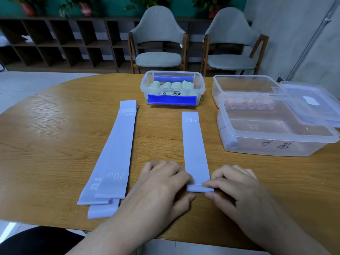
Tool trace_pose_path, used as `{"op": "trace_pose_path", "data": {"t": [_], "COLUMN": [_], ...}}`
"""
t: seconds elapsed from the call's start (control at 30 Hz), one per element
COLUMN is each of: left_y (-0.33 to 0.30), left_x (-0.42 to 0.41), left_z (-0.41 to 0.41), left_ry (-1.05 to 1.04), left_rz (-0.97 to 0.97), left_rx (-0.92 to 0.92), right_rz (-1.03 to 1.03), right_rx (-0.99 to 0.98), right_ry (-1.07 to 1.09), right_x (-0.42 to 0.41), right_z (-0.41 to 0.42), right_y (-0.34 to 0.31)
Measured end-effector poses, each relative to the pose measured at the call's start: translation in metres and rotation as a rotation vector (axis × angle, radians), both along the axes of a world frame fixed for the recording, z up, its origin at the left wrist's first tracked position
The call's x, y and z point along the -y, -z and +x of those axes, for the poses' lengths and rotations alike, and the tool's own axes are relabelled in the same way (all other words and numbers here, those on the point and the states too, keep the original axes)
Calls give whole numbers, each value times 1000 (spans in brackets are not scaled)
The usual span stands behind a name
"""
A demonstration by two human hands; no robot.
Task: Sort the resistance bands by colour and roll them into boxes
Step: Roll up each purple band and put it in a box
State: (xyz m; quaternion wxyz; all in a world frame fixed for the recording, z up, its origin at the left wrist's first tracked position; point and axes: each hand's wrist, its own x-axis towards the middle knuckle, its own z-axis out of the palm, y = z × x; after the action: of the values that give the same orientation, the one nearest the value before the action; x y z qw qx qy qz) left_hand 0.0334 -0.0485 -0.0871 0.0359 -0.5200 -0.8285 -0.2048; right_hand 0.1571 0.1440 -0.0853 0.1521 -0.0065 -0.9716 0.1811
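Two hands work at the near edge of the wooden table point(55, 126). The left hand point(165, 181) and the right hand point(237, 184) each have their grip closed on the near end of a lilac band point(195, 144), fingers curled over it and thumbs tucked beneath, where a small roll point(199, 188) has formed. The rest of that band lies flat, running straight away from the person, its far end printed "20 LB".

Just left of the left hand lies a stack of lilac bands point(114, 157), flat and slightly fanned at the near end, also marked "20 LB".

To the right, a clear box point(276, 137) holds one rolled lilac band point(229, 138) against its left wall. Behind it stands a second clear box point(242, 89) with pink rolls point(248, 104) inside; a clear lid point(311, 102) rests tilted across both boxes.

Further back, near the middle of the table, a smaller clear box point(172, 88) with blue clips holds pale green rolls point(171, 85) in a row.

Beyond the table stand two grey chairs point(158, 39) and dark shelves point(55, 43).
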Motion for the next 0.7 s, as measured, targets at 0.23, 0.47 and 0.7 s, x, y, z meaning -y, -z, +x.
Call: {"op": "trace_pose_path", "data": {"t": [0.23, 0.47, 0.7], "left_y": [2, 4, 5], "left_x": [-2, -3, -2], "left_z": [2, 1, 1], "left_ry": [-4, -31, -29], "left_rz": [29, 65, 36], "left_rx": [-35, -51, -10], "right_rz": [32, -20, 14], "right_rx": [1, -19, -3], "right_ry": [1, 37, 57], "right_x": [3, 1, 1], "right_z": [0, 0, -2], "right_y": [-2, -1, 2]}}
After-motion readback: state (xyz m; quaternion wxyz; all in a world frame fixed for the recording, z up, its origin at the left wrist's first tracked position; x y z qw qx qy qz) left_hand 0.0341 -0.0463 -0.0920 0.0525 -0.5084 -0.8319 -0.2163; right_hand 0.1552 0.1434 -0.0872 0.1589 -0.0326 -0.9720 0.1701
